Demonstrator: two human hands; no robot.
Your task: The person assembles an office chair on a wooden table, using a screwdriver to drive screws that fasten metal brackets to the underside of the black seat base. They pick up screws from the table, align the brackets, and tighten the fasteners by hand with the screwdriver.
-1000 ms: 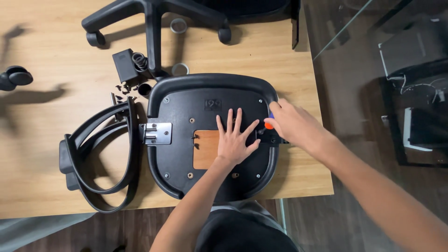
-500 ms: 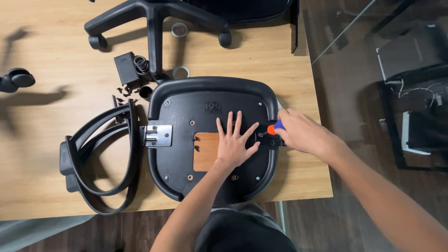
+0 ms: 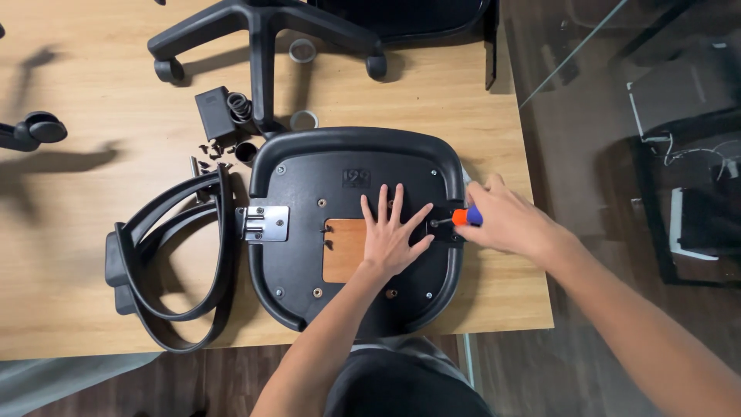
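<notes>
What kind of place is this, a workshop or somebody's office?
Probably an office or home workspace used for furniture assembly: an upturned chair seat lies on a wooden table, with a wheeled chair base and armrests beside it.

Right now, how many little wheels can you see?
3 wheels: one on the chair base at upper left, one on its right leg, one at the table's far left edge. More may be hidden.

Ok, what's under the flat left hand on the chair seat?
The left hand lies flat on the upturned black seat pan, its heel over the edge of a brown wooden patch. Whatever lies beneath the palm is covered.
</notes>
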